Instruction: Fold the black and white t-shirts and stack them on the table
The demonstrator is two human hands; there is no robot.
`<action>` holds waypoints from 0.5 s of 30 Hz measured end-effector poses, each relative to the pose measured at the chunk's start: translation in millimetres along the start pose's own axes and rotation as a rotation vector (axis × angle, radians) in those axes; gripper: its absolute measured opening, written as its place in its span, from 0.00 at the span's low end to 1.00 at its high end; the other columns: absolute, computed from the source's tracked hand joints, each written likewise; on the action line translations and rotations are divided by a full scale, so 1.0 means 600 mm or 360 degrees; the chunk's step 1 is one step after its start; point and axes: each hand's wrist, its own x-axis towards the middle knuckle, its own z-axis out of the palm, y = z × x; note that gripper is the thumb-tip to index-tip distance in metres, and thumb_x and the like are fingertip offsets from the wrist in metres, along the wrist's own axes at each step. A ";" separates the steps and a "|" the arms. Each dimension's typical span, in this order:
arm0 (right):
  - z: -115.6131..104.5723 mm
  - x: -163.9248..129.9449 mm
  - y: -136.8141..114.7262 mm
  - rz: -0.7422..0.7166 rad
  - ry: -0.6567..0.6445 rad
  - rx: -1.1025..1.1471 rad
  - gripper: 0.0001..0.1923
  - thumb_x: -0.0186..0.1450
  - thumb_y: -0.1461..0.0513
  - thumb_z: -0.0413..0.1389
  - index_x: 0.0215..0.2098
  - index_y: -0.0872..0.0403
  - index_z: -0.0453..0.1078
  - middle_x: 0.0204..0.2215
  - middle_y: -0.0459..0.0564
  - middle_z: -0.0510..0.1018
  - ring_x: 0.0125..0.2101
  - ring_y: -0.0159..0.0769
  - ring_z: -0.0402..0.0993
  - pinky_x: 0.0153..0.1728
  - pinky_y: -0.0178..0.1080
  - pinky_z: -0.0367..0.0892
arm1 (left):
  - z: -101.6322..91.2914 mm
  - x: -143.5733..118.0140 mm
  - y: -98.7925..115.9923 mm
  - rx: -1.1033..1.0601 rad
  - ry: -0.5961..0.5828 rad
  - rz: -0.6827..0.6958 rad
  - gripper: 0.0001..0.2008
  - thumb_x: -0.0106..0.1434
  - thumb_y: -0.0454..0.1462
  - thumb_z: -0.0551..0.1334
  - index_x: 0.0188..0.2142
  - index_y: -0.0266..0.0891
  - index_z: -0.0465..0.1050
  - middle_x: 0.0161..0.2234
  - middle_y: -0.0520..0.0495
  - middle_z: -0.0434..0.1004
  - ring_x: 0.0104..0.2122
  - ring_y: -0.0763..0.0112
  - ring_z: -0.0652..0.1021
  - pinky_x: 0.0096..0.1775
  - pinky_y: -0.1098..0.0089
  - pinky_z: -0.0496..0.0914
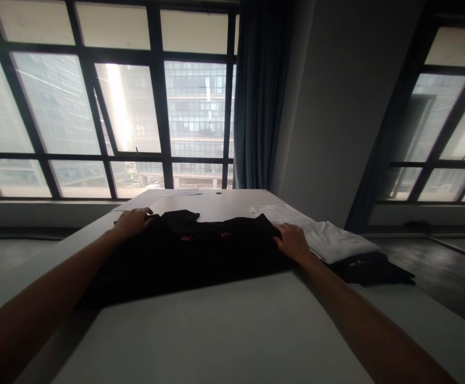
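Observation:
A black shirt (200,256) with small pink-red markings lies spread across the white table (200,336), its far edge uneven and partly raised. At its far left corner, my left hand (132,221) is closed on the cloth, with the fingers curled over the edge. My right hand (293,240) grips the shirt's right side, its fingertips partly hidden by the dark fabric. Just beyond my right hand lies a pile of clothes, with a white garment (336,240) on top of a dark garment (372,266).
White papers (180,192) lie near the table's far end, close to a round cable hole (218,193). Large windows (128,106) stand behind, one pane tilted open. A blue curtain (258,96) hangs beside a grey pillar (316,106).

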 end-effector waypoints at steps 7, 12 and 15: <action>0.032 -0.020 0.004 -0.0263 -0.0413 0.0213 0.27 0.70 0.51 0.49 0.62 0.53 0.67 0.62 0.57 0.67 0.61 0.46 0.63 0.62 0.45 0.55 | 0.064 -0.095 0.042 -0.0125 -0.0460 0.0161 0.31 0.67 0.52 0.49 0.63 0.39 0.65 0.61 0.37 0.69 0.60 0.50 0.70 0.59 0.53 0.62; 0.052 -0.039 0.005 -0.0070 -0.0967 0.0168 0.35 0.71 0.43 0.39 0.71 0.49 0.51 0.71 0.53 0.48 0.70 0.49 0.41 0.65 0.58 0.46 | 0.111 -0.195 0.020 -0.0252 -0.0591 0.0184 0.34 0.68 0.53 0.44 0.69 0.42 0.53 0.70 0.42 0.48 0.69 0.51 0.53 0.64 0.45 0.49; 0.047 -0.042 0.006 -0.0068 -0.1062 0.0124 0.40 0.69 0.41 0.41 0.71 0.53 0.50 0.71 0.56 0.47 0.70 0.50 0.41 0.66 0.56 0.46 | 0.124 -0.231 0.005 -0.0248 -0.0618 0.0194 0.34 0.69 0.52 0.44 0.70 0.44 0.49 0.71 0.44 0.43 0.70 0.53 0.47 0.65 0.45 0.46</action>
